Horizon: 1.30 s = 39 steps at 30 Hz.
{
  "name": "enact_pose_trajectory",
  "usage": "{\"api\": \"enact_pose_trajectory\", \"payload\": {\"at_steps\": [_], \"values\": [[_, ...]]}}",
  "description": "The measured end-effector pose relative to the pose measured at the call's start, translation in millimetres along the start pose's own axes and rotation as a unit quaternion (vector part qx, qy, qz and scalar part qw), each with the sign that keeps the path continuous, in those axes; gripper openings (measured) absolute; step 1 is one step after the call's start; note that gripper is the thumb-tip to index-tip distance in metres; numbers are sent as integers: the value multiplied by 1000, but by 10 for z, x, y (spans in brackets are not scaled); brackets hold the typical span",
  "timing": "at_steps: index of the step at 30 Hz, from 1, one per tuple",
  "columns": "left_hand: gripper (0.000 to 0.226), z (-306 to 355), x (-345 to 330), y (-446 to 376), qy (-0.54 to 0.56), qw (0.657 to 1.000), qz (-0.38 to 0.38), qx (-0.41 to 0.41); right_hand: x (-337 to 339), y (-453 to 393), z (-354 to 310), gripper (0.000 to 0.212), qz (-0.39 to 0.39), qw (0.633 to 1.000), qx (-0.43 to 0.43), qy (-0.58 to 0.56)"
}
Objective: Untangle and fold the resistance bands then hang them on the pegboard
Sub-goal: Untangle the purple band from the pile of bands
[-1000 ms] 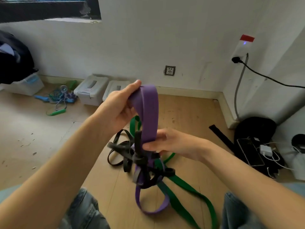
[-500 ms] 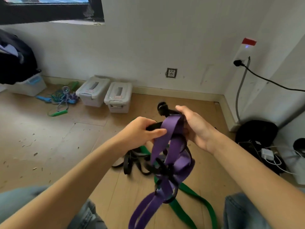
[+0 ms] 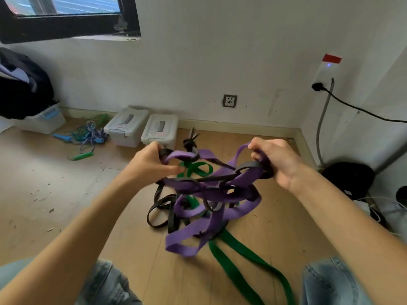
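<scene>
Centrally, a tangle of bands is held above the wooden floor [image 3: 66,194]. The left hand [image 3: 149,166] is curled around a loop of the purple band [image 3: 211,223] and a strand of the black band [image 3: 163,208]. The right hand [image 3: 275,159] is closed around another stretch of purple band together with a black loop. The green band [image 3: 242,260] is seen trailing along the floor toward the near right. Two lidded plastic boxes [image 3: 143,128] are set against the far wall; a heap of cords [image 3: 86,137] lies to their left.
</scene>
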State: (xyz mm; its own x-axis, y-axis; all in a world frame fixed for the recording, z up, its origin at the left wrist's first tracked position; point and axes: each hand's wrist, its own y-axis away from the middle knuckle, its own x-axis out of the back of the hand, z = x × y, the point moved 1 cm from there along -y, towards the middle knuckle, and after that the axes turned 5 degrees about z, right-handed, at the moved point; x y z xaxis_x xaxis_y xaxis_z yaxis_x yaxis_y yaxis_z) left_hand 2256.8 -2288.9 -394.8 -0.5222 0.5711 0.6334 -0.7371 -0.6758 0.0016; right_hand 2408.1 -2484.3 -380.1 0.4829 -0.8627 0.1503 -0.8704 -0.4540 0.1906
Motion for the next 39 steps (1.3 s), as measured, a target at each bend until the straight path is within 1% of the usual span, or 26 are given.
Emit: {"api": "enact_pose_trajectory", "payload": {"at_steps": [2,5,7,8,9,10,11,12,14,15,16,17,18,19,20,21,22,23,26,28,31,33,35,36,37,39], "values": [[34,-87,-97,-50,-124,991,43,-12,20,34,-12,24,-46,996,-27,-67],[47,-109,-219,-36,-222,973,48,-52,-7,98,-32,19,-118,983,-33,-137],[43,-69,-391,83,-283,945,64,-152,-44,121,-44,17,-143,977,-5,-158],[36,-40,-509,171,-263,942,51,-202,-71,129,-51,18,-151,974,9,-169],[30,-7,-624,263,-196,955,3,-223,-101,141,-57,18,-161,970,18,-182],[26,31,-726,359,-121,963,-72,-229,-126,150,-56,19,-168,966,25,-194],[24,37,-817,436,-58,964,-161,-205,-143,156,-57,20,-172,963,30,-206],[29,19,-886,478,-20,956,-228,-182,-151,157,-59,21,-171,959,32,-225],[43,-42,-959,482,-56,942,-285,-171,-115,137,-73,22,-165,943,18,-289],[37,-55,-946,461,-79,940,-286,-170,-70,111,-78,20,-158,933,9,-322],[27,-32,-904,430,-68,945,-280,-157,-23,74,-77,17,-148,928,2,-341],[19,23,-832,385,-13,954,-270,-129,24,31,-61,15,-132,933,-5,-334],[15,89,-748,331,70,961,-249,-98,58,-11,-32,13,-107,954,-12,-281],[12,161,-639,280,152,962,-213,-79,80,-40,11,13,-78,982,-17,-173],[9,222,-527,237,225,956,-179,-67,89,-54,77,17,-59,998,-22,-29],[6,272,-428,208,292,941,-161,-56,79,-52,146,24,-58,994,-30,93],[5,317,-350,207,355,921,-156,-39,51,-36,201,32,-79,982,-34,169],[5,357,-293,223,409,899,-157,-21,5,-5,227,35,-124,973,-33,190],[13,446,-172,256,496,852,-166,-4,-139,126,179,36,-305,943,15,132],[22,481,-82,256,517,838,-173,-19,-201,174,169,39,-359,930,21,69],[36,494,34,238,533,831,-155,-26,-262,201,188,49,-393,918,9,-46],[37,466,56,224,524,841,-133,-13,-316,204,225,58,-382,923,34,-17],[38,441,21,221,502,854,-132,7,-407,226,283,62,-318,936,99,115],[38,432,-11,220,493,859,-136,16,-465,234,332,57,-280,934,143,173],[37,426,-41,218,487,862,-139,22,-522,240,377,45,-244,929,186,206],[34,414,-63,187,495,857,-139,37,-580,248,422,14,-178,936,231,197]]}}
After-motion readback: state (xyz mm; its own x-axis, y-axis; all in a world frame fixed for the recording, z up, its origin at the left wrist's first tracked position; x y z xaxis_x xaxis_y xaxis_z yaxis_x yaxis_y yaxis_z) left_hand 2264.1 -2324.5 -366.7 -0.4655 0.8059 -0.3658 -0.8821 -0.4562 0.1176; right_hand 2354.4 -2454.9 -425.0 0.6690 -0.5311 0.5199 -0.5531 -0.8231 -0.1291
